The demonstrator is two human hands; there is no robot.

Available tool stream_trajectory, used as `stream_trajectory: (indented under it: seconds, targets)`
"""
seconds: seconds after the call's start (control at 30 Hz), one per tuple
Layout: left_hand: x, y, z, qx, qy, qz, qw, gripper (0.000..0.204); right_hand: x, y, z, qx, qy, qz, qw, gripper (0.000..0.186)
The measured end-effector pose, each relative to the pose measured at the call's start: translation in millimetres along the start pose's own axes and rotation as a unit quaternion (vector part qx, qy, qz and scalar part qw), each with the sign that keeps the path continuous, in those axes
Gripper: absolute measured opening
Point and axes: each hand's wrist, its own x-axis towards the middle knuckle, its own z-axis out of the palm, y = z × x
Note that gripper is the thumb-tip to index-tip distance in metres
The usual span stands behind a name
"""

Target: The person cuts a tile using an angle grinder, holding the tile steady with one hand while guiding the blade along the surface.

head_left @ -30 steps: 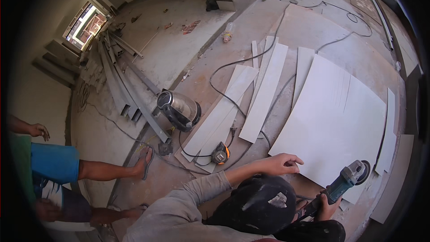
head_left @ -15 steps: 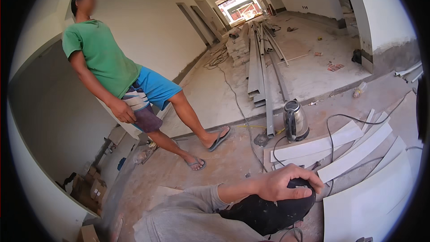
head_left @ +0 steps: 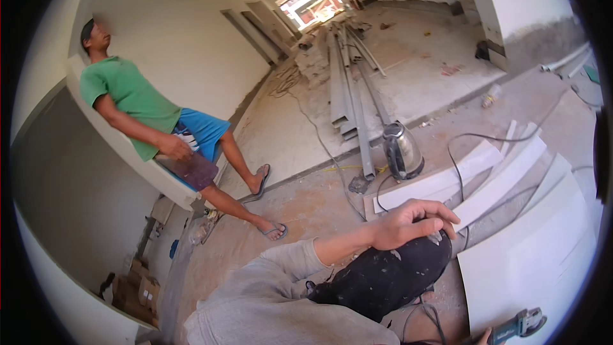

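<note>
My left hand (head_left: 412, 225) lies loosely over my black-clad knee (head_left: 408, 268), its thumb and fingers apart and nothing seen held in it. Its grey sleeve (head_left: 287, 268) comes in from the lower left. At the bottom edge, a bit of my right hand (head_left: 484, 337) shows against a teal angle grinder (head_left: 520, 326) with a silver head. Most of that hand is cut off by the frame. Beside the grinder lies a large white sheet (head_left: 530, 249), with cut white strips (head_left: 498, 179) farther off.
A steel electric kettle (head_left: 402, 152) stands beyond the strips, with dark cords (head_left: 454, 166) around it. Long metal profiles (head_left: 348, 89) stretch back across the floor. At left a person in a green shirt (head_left: 131, 99) leans by the wall. Cardboard boxes (head_left: 137, 291) sit lower left.
The grinder and part of my right hand have come into view at the lower right. My left hand's fingers have lifted slightly on the knee. The person has leaned back leftward; my view has shifted.
</note>
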Motion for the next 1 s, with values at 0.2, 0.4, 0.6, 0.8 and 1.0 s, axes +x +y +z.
stream_trajectory:
  seconds: [0.2,0.4,0.6,0.8,1.0]
  targets:
    - [68.5,-16.6,-8.2,-0.093,-0.112,-0.104,0.984,0.050,-3.8,-100.2,9.1,0.008,0.047,0.070,0.996,0.066]
    - [148.1,-120.5,74.5,0.347,-0.246,-0.018,0.905,0.046,-0.1,-102.9,18.9,0.020,0.044,0.093,0.995,0.083]
    - [166.6,-203.9,143.7,0.476,-0.212,0.126,0.844,0.064,0.7,-110.7,34.1,0.010,0.050,0.070,0.996,0.080]
    - [142.9,-219.9,147.4,0.520,-0.187,0.068,0.831,0.078,40.4,-115.4,87.5,-0.072,0.018,0.057,0.996,0.088]
    - [139.7,-224.1,141.3,0.553,-0.136,0.020,0.822,0.085,83.0,-114.3,104.4,-0.076,0.033,0.013,0.996,0.089]
